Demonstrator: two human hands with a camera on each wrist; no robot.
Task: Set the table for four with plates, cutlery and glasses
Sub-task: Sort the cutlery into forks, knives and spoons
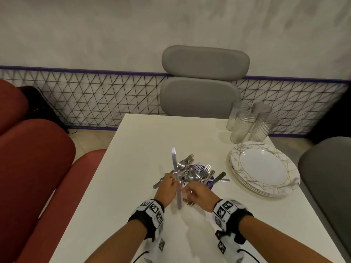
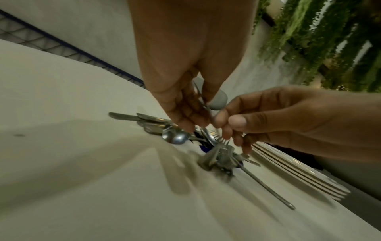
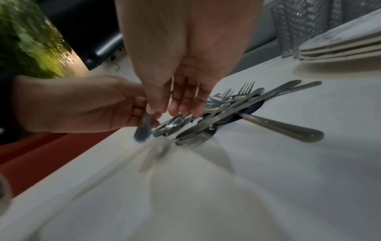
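A heap of forks, spoons and knives lies on a small blue dish at the middle of the white table. My left hand grips a table knife upright over the heap, blade up; its handle shows blurred in the right wrist view. Close beside it, my right hand pinches a fork between thumb and fingers, its gold-tipped handle end pointing toward me. A stack of marbled plates sits at the right, with several ribbed glasses behind it.
A grey chair stands at the far end of the table. Red padded seats line the left side and a grey seat the right. Bare tabletop lies left of and beyond the heap and between it and me.
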